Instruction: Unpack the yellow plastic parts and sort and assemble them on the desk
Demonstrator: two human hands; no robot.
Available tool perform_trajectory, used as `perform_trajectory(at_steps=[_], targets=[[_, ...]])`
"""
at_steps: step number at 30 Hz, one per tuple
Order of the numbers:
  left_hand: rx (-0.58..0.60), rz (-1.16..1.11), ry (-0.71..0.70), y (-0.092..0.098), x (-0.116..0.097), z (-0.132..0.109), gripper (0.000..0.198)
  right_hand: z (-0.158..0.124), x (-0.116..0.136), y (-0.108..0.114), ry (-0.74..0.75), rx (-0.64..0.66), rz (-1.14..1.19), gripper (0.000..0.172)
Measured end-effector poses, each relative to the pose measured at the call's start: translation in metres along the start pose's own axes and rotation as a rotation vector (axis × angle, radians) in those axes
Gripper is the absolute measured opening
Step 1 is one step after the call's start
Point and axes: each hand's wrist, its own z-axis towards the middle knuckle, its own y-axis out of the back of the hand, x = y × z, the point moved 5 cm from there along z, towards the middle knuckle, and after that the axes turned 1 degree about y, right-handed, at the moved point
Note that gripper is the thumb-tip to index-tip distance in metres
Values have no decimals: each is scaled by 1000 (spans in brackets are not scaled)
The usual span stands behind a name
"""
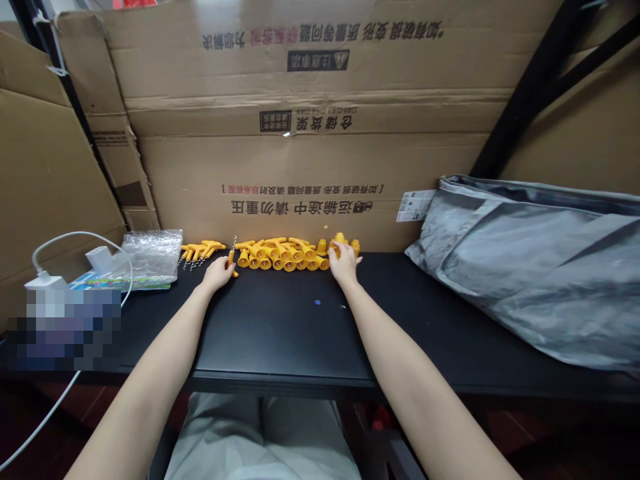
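My left hand (219,272) is closed around a yellow-handled corkscrew (231,257), its metal spiral pointing up. Just beyond it lies a pile of loose yellow corkscrew handles (203,248) with bare spirals. My right hand (343,263) has its fingers closed on a yellow bell-shaped cap (339,238) among other yellow caps (355,245) at the right end of the row; the fingertips are partly hidden. Between my hands, several corkscrews fitted with yellow caps (285,255) lie stacked, their open cap mouths facing me.
A printed cardboard sheet (300,160) stands behind the black table (285,333). On the left are a clear plastic bag (150,250), a white charger (47,290) with its cable, and a blurred-out item. A large grey bag (525,267) rests at right. Small blue bit (317,303) lies mid-table.
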Motion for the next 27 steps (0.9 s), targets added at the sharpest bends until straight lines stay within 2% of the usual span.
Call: perform_trajectory(at_steps=[6, 12, 19, 22, 27], targets=[[-28, 54, -35, -2, 0, 0, 22, -11, 43, 16, 194, -44, 18, 39], [-143, -6, -21, 7, 0, -2, 27, -19, 79, 24, 286, -18, 9, 34], [-164, -28, -36, 18, -12, -7, 34, -31, 109, 33, 266, 116, 186, 25], [-182, -30, -127, 21, -21, -9, 33, -37, 123, 34, 278, 185, 238, 27], [-118, -54, -288, 17, -34, -13, 32, -48, 137, 27, 332, 361, 251, 36]])
